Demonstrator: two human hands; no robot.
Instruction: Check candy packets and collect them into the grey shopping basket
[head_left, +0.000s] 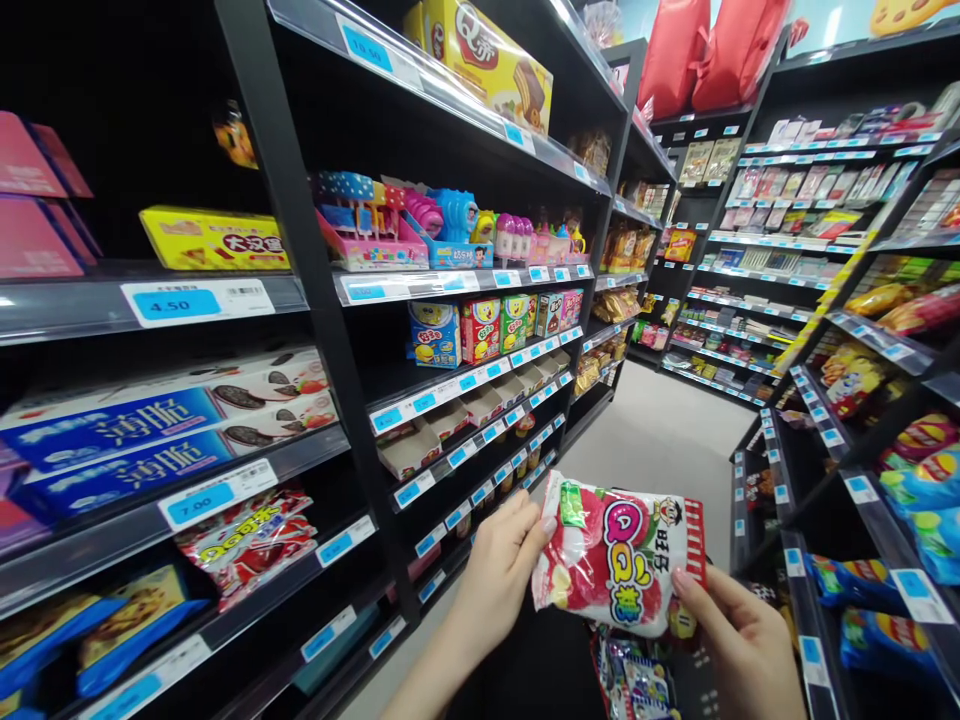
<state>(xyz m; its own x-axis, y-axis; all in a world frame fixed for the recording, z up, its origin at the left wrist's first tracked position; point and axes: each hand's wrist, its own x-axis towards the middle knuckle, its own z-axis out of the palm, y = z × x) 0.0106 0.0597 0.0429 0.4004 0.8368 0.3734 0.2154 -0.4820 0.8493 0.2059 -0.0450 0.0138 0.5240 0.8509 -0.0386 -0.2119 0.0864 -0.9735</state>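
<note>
Between my two hands is a red and white bag of gummy candy [611, 550], its printed front turned up toward me. My left hand [510, 550] pinches the bag's left edge, thumb on top. At the opposite end, my right hand [739, 630] grips the lower right corner, with the thumb pressed on the front and the fingers behind. Below the bag, partly covered by it, is another snack packet [637, 680] with small coloured print, lying in something dark that I cannot make out.
Black shelves on the left hold blue cookie boxes [150, 430], a yellow box [214, 240], candy bags [251, 545] and toy-shaped sweets [450, 225]. Chip bags [934, 470] fill the right-hand shelves. A grey floor aisle [637, 430] runs between them toward back shelves [795, 230].
</note>
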